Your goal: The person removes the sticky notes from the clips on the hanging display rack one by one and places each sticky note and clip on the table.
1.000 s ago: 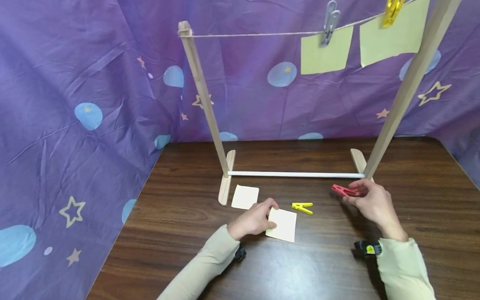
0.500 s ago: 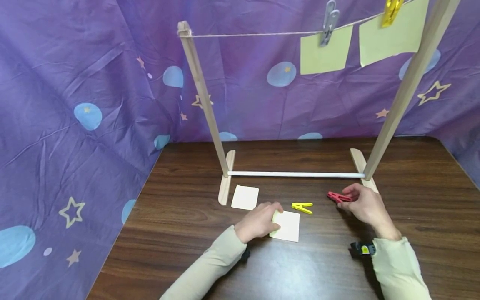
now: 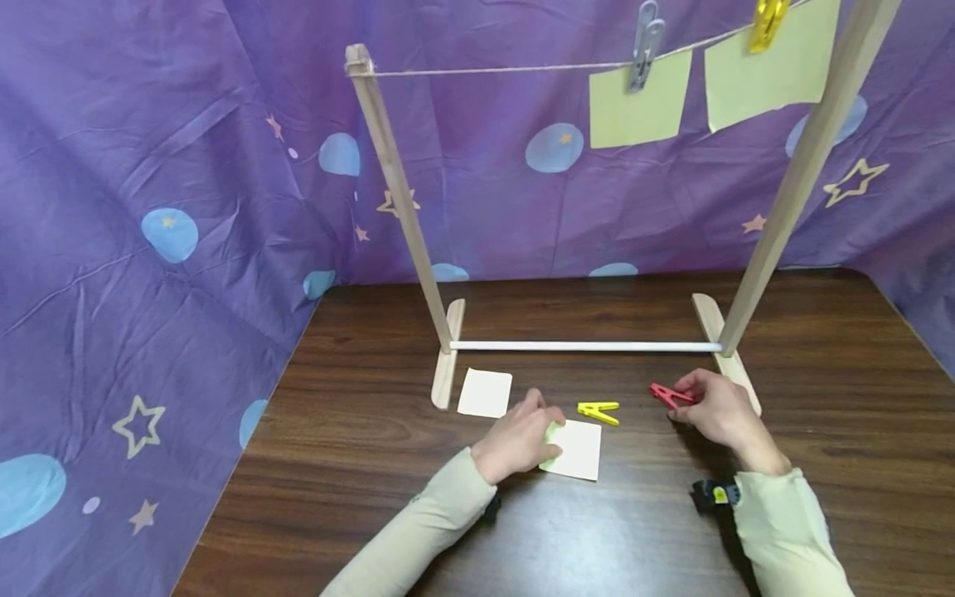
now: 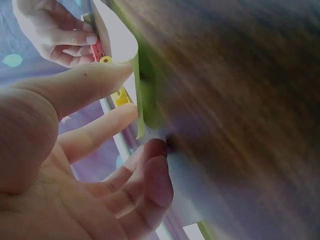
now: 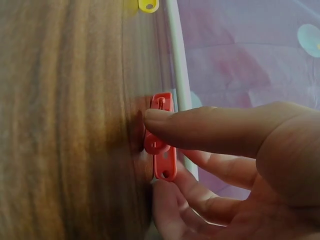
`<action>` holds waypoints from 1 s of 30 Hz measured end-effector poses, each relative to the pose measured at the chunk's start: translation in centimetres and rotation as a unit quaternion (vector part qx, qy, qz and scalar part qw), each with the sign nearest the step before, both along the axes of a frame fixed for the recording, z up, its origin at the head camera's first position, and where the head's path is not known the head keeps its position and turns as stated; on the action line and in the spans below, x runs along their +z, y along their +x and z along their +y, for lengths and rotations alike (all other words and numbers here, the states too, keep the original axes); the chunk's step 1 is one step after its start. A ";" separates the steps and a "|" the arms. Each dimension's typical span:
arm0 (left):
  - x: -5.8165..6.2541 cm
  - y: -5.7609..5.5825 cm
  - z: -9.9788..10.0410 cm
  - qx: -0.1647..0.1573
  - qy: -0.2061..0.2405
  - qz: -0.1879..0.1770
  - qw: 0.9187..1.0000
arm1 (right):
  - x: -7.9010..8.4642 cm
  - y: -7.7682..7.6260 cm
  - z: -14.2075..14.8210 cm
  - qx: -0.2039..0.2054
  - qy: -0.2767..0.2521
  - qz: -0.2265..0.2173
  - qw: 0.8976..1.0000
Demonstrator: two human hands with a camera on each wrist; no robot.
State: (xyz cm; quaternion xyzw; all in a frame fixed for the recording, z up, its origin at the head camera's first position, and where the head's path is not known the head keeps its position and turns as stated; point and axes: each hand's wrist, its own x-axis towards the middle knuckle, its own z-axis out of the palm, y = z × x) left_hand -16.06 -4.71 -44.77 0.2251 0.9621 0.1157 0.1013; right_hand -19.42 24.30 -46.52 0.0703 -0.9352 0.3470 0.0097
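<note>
A square pale paper note [image 3: 580, 452] lies on the table with its left edge bent up, showing a green underside. My left hand [image 3: 518, 441] has its thumb and forefinger at that raised edge; in the left wrist view the note [image 4: 120, 42] bows between their tips. The other fingers are curled near the tabletop. To the right, my right hand [image 3: 722, 410] holds a red clothespin [image 3: 666, 396] with thumb and fingers, low over the table. The right wrist view shows the thumb across the clothespin [image 5: 162, 145]. Between the hands lies a yellow clothespin [image 3: 599, 412].
Another pale note [image 3: 485, 393] lies beside the wooden stand's left foot [image 3: 444, 377]. A white rod [image 3: 585, 347] joins the stand's feet. Above, two notes hang from the string [image 3: 485, 70], one on a grey clothespin [image 3: 645, 50], one on a yellow clothespin [image 3: 767, 25].
My left hand has moved a little right, and the note has shifted right with its left edge bending up. My right hand has brought the red clothespin slightly left and nearer.
</note>
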 end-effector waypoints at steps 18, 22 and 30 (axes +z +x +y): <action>0.2 -0.1 -0.4 -0.012 0.015 0.013 1.000 | 2.3 0.6 0.7 -0.005 0.005 0.003 1.000; 0.6 -0.2 -0.7 -0.005 0.034 0.008 0.999 | 3.8 1.0 0.7 -0.022 -0.003 0.049 0.999; 3.3 -1.5 -2.2 0.004 0.104 0.054 0.993 | 7.1 2.5 0.2 -0.053 -0.097 0.147 0.983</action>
